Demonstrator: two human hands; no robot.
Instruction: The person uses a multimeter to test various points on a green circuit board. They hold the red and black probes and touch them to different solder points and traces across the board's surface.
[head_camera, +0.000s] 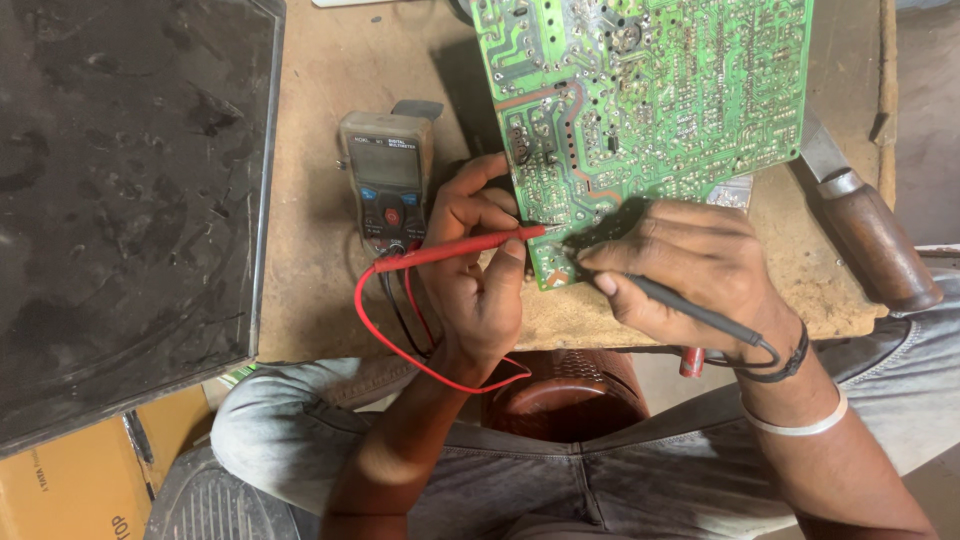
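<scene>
1. Here, the left hand sits at the middle of the frame, fingers curled, pinching the red test probe between thumb and fingertips; the probe's tip touches the lower left edge of the green circuit board.
2. The right hand, right of centre, grips the black test probe like a pen, its tip on the board's bottom edge.
3. The board fills the upper centre, solder side up, tilted over the worn wooden table.
4. A digital multimeter lies just left of the left hand, with red and black leads looping below it.
5. A wooden-handled tool lies at the right edge; a dark screen panel covers the left.
</scene>
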